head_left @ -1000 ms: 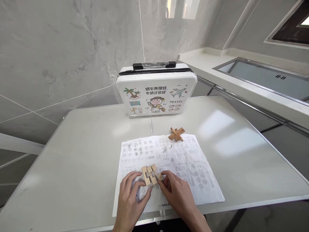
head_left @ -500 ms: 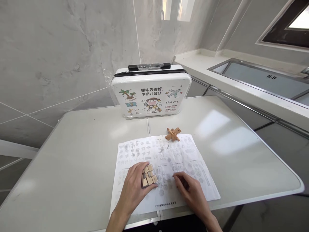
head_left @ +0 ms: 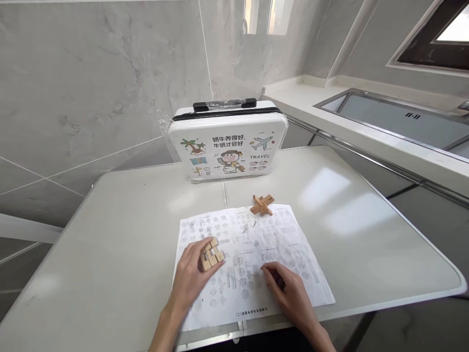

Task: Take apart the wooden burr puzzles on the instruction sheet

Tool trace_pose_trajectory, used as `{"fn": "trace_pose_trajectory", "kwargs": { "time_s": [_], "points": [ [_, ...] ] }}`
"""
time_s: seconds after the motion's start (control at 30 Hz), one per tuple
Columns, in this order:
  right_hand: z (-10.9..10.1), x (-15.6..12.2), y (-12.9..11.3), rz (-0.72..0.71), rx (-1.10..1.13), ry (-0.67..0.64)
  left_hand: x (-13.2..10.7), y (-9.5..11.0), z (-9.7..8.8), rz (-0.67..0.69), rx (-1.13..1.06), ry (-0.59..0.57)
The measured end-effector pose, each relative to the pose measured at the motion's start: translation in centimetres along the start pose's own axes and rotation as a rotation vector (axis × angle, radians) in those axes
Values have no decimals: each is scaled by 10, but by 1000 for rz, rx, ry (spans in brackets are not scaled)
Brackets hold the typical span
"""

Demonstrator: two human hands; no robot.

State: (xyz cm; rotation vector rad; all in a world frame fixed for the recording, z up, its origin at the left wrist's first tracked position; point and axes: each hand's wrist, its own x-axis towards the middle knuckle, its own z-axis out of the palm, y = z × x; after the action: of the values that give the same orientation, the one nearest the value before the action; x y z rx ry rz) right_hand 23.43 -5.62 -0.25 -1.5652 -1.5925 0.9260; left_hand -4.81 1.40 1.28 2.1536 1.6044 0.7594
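Between the thumb and fingers of my left hand (head_left: 190, 269) is a pale wooden block puzzle (head_left: 212, 255), cube-like with gaps among its blocks. I hold it above the left part of a printed sheet (head_left: 252, 293). My right hand (head_left: 287, 286) rests on the sheet's lower right area with its fingers curled in. Whether anything is inside those fingers is hidden. A darker brown wooden puzzle (head_left: 262, 205) of crossed pieces sits at the sheet's far edge, apart from both hands.
A white case (head_left: 230, 146) with cartoon prints, a black handle and clear plastic wrap stands at the back of the pale folding table (head_left: 120, 234). A tiled wall rises behind it. To the right is a counter with a sink (head_left: 395, 115).
My left hand has moved left and slightly away from me, carrying the block puzzle. My right hand has stayed nearly in place.
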Motion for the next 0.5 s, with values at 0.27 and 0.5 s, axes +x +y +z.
{"fn": "trace_pose_trajectory", "kwargs": {
  "time_s": [0.27, 0.5],
  "points": [
    [0, 1, -1, 20, 24, -12, 40, -34, -32, -121, 110, 175],
    [0, 1, -1, 39, 35, -22, 53, -46, -28, -164, 141, 202]
  ]
}}
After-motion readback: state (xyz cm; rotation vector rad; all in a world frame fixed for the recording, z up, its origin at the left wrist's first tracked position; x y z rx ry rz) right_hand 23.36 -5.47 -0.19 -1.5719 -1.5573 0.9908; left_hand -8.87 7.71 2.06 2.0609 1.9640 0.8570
